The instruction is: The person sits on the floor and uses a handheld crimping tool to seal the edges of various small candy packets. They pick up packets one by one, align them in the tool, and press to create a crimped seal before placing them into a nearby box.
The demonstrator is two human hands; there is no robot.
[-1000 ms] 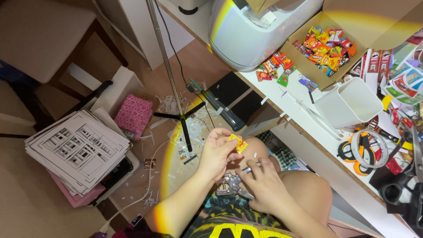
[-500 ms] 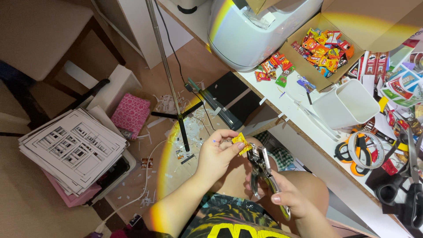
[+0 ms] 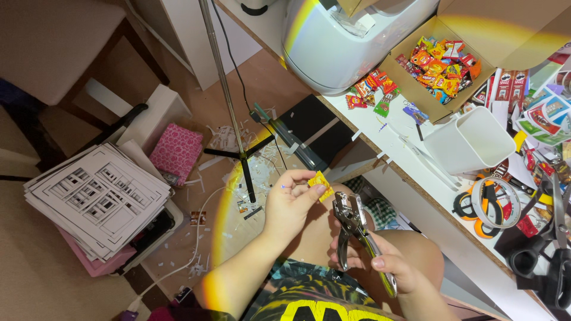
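Here, small yellow packet (image 3: 320, 185) pinched by left hand (image 3: 291, 205), just left of metal hole punch (image 3: 355, 232) gripped in right hand (image 3: 389, 270). Packet judged light, flimsy; best held by edge.

We see shiny bare metal on the hole punch (image 3: 351, 229), a glossy yellow packet (image 3: 320, 184), a smooth white plastic tub (image 3: 470, 141), a matt cardboard box (image 3: 511, 35), a smooth white table (image 3: 416, 163)

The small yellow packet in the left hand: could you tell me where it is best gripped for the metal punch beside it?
Keep the left hand's grip on the small yellow packet's left edge, as now. Its right half juts free toward the metal punch in the right hand, so that side probably suits the punch best.
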